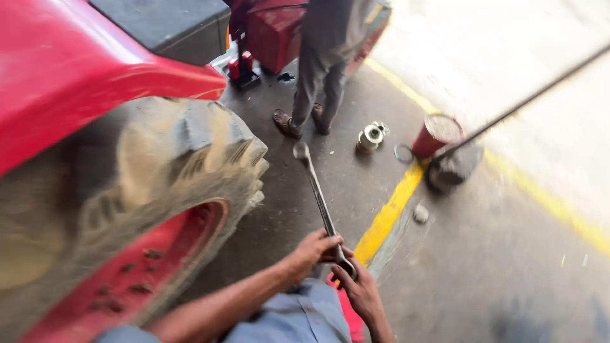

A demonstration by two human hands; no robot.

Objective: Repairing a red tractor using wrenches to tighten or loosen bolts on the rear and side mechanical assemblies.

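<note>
Left hand (314, 251) and right hand (359, 289) both clasp the long wrench (318, 200), apparently beside the muddy tyre (159, 184).

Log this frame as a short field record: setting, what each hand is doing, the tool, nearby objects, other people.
setting: concrete workshop floor with a yellow painted line
left hand: gripping the wrench near its lower end
right hand: gripping the same wrench just below the left
wrench: long, metal, ring end pointing away from the person
vehicle: muddy tyre on a red rim under a red fender
nearby: red bucket, small metal parts
other person: standing legs beyond the wrench
</note>
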